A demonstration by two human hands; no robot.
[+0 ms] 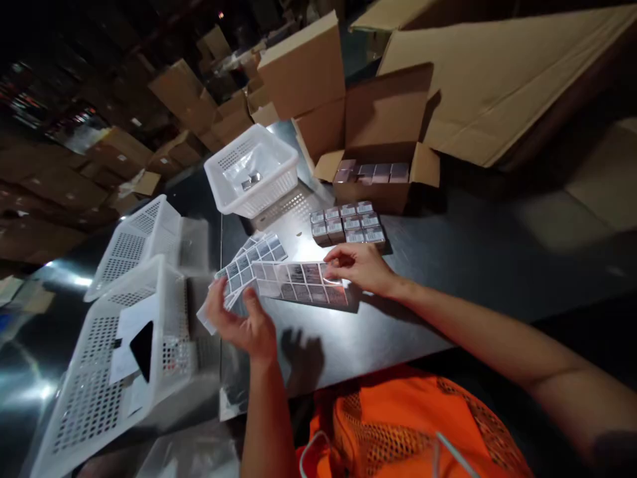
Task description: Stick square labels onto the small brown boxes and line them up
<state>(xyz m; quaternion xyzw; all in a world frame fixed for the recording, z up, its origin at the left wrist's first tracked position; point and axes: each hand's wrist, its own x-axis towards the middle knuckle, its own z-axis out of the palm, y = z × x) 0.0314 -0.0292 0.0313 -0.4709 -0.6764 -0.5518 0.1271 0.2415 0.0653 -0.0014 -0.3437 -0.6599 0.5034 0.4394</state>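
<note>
White baskets (124,318) left of hands. Left hand (243,322) grips lower edge of label sheets (249,262), fanned. Right hand (361,265) pinches far end of flat label sheet (298,282). Small boxes (348,222) just beyond right hand; open carton (383,166) farther behind.

No legible text, brand or no. anywhere. Label sheet (298,282) under right hand (361,267): grid of dark printed stickers, print too blurred to read. 2nd sheet (249,262) by left hand (246,322): same, unreadable. Small boxes (348,224) on table (472,265), far of the sheets: white labels w/ barcode-like marks on top, illegible. White slips in near-left basket (99,372): no readable print.
</note>
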